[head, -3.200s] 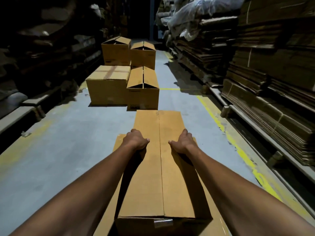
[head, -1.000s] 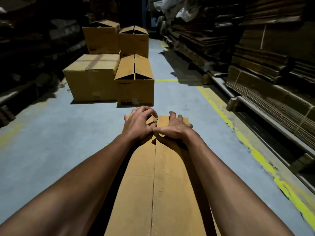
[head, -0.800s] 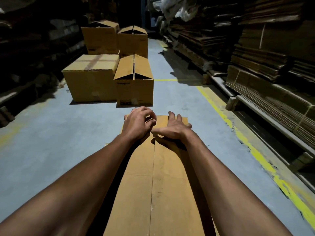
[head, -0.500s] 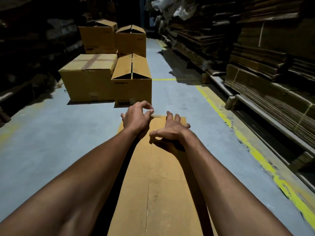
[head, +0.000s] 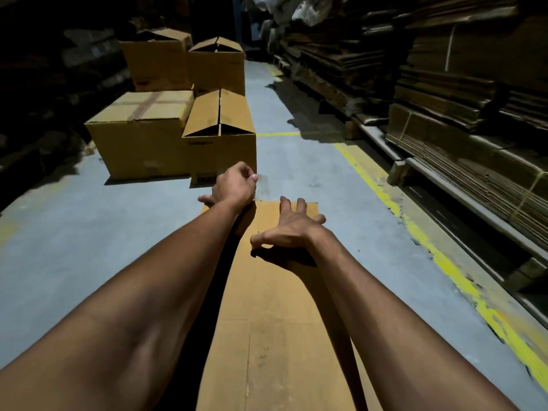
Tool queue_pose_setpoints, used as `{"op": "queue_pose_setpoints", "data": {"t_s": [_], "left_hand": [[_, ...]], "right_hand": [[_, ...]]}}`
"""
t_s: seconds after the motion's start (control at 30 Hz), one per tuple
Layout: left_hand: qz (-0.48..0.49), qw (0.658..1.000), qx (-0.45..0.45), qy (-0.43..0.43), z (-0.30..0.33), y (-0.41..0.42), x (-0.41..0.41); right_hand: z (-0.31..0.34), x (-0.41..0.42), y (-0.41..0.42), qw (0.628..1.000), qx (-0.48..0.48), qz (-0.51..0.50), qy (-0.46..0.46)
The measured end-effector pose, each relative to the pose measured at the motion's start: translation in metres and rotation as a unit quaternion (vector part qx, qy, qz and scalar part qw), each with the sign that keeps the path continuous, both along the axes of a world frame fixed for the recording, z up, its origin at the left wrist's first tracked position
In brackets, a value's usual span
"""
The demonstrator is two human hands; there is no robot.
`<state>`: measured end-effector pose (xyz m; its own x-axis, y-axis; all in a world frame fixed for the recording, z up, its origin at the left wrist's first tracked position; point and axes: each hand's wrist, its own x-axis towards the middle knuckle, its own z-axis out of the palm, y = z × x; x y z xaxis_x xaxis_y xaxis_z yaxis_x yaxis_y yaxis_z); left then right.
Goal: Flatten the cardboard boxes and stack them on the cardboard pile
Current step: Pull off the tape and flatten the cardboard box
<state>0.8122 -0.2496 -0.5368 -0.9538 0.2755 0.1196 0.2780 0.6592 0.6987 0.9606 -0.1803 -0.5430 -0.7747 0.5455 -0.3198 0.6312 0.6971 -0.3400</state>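
In the head view, a flattened box [head: 275, 307] lies on the grey floor [head: 74, 232] and runs away from the camera, from the near edge to just short of the standing boxes. The right hand [head: 292, 228] rests on its far end with the fingers spread over the cardboard and the thumb tucked toward the middle. The left hand [head: 234, 185] is raised just beyond the far left corner, its fingers curled. It may be pinching a strip of tape between thumb and fingertips, but that is too small to tell.

If tape is coming off, I judge it best pulled low and straight along the seam, with the right hand pinning the panel so the board does not lift or slide. Afterwards the creases should be pressed down from the far end toward the near end so the sheet lies truly flat before it is carried.

Four boxes are not yet collapsed at the far left:
- a taped box [head: 139, 137]
- an open-flapped box [head: 221, 140] just right of it
- two more boxes [head: 189, 63] behind them

Stacked flat cardboard [head: 459, 161] fills the racks along the right, past a yellow floor line [head: 444, 262].
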Motion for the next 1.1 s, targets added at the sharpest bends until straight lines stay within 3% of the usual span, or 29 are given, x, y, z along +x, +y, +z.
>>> {"op": "queue_pose_setpoints", "data": {"t_s": [0.17,0.33,0.43,0.53,0.6,0.67,0.77,0.97,1.1], "left_hand": [[-0.041,0.992,0.036,-0.114,0.0,-0.001,-0.022],[-0.104,0.952,0.139,-0.252,0.03,-0.019,-0.02],[-0.115,0.941,0.184,-0.26,0.034,-0.028,-0.016],[-0.079,0.952,0.21,-0.207,0.02,-0.042,-0.012],[-0.076,0.972,0.156,-0.158,0.007,-0.057,0.001],[-0.097,0.991,0.044,-0.076,-0.004,-0.071,0.021],[-0.133,0.989,-0.058,0.029,-0.007,-0.087,0.065],[-0.152,0.971,-0.182,-0.028,0.007,-0.126,0.129],[-0.183,0.937,-0.275,-0.109,0.023,-0.165,0.163]], "right_hand": [[0.001,0.001,0.0,1.0,0.001,0.003,0.001],[0.0,0.001,-0.002,1.0,0.007,0.001,0.003],[0.0,-0.001,-0.002,1.0,0.012,-0.005,0.001],[0.001,-0.002,-0.002,1.0,0.013,-0.008,0.001],[0.004,0.001,-0.004,1.0,0.015,-0.01,-0.005],[0.009,0.003,-0.008,1.0,0.017,-0.012,-0.01],[0.015,0.008,-0.011,1.0,0.003,-0.019,0.005],[0.027,0.056,-0.06,0.991,0.048,-0.085,0.095],[0.038,0.089,-0.097,0.997,0.015,-0.075,-0.02]]}}
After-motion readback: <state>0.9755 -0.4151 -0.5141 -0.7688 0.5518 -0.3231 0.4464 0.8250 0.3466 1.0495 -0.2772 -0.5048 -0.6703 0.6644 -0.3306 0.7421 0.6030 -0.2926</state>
